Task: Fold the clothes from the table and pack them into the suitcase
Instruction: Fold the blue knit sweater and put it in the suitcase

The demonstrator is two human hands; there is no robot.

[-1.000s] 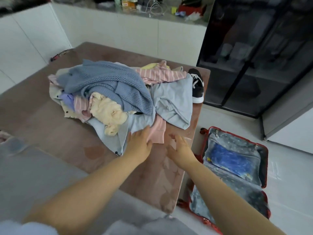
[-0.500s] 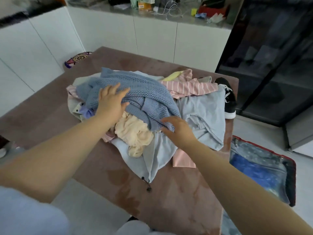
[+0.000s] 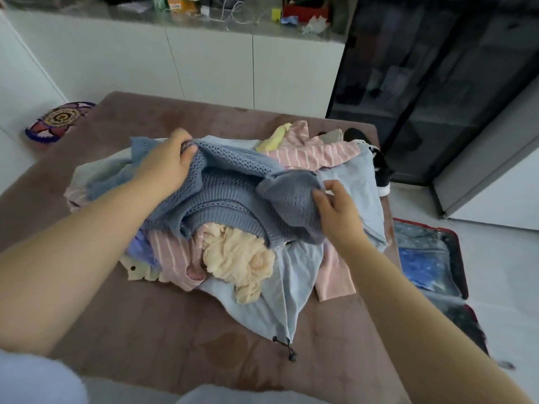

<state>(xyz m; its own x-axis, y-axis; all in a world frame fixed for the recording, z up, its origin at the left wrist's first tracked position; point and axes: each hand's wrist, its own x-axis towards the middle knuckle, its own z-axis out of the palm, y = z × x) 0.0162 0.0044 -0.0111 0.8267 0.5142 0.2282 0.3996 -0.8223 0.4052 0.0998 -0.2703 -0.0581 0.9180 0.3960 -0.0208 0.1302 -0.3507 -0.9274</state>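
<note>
Your forearms reach out over the near edge of the brown worktop (image 3: 145,330) to the heap of clothes in its middle. Your left hand (image 3: 166,167) is curled at the far left side of the blue open-knit sweater (image 3: 227,193), thumb and fingers pinching a ridge of it. Your right hand (image 3: 335,211) grips the sweater's right side, fingers closed on a bunched fold raised off the heap. The sweater lies on top, draped over a crumpled cream garment (image 3: 239,258) and a pale blue garment with a black drawstring (image 3: 291,287) that trails towards you. Behind it lies a pink top with white stripes (image 3: 315,153).

On the floor to the right of the worktop, the red-rimmed suitcase (image 3: 450,243) lies open. Its grey dotted lining covers a bright blue item (image 3: 420,266).

At the worktop's far right corner sits a black-and-white shoe (image 3: 379,167).

Half a second ago your left hand lay flat with spread fingers on top of the sweater, and your right rested at its near hem. Both have since closed on the knit and gathered it upward. The rest of the heap lies much as before.
</note>
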